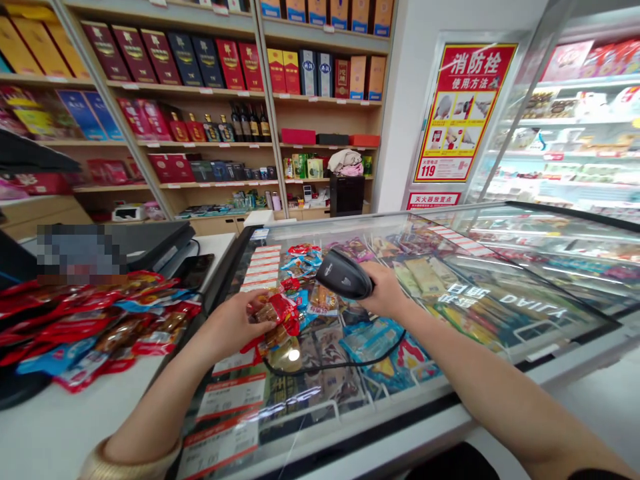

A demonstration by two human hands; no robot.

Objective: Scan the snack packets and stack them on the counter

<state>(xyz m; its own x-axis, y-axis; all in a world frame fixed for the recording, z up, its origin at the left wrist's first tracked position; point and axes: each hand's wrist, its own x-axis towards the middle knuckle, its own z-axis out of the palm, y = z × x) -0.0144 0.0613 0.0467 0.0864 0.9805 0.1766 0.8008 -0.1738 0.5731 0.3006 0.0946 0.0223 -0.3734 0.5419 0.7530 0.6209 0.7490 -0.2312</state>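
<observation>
My right hand (pixel 383 290) is wrapped round the handle of a black barcode scanner (pixel 343 273), held over the glass top of a freezer, its head facing left. Between the thumb and fingers of my left hand (pixel 243 320) is a red snack packet (pixel 280 313), just left of and below the scanner. Small blue and red packets (pixel 303 260) lie on the glass behind it. A black cable (pixel 340 365) loops over the glass below both hands. On the white counter at the left rests a pile of red and blue snack packets (pixel 115 327).
The glass-topped freezer (pixel 430 400) spans the middle and right, with price labels (pixel 233 397) along its left side. A dark phone (pixel 197 270) lies beside a black device (pixel 150 243) on the counter. Shelves of boxes and bottles stand behind; a lit display cooler (pixel 575 150) is at right.
</observation>
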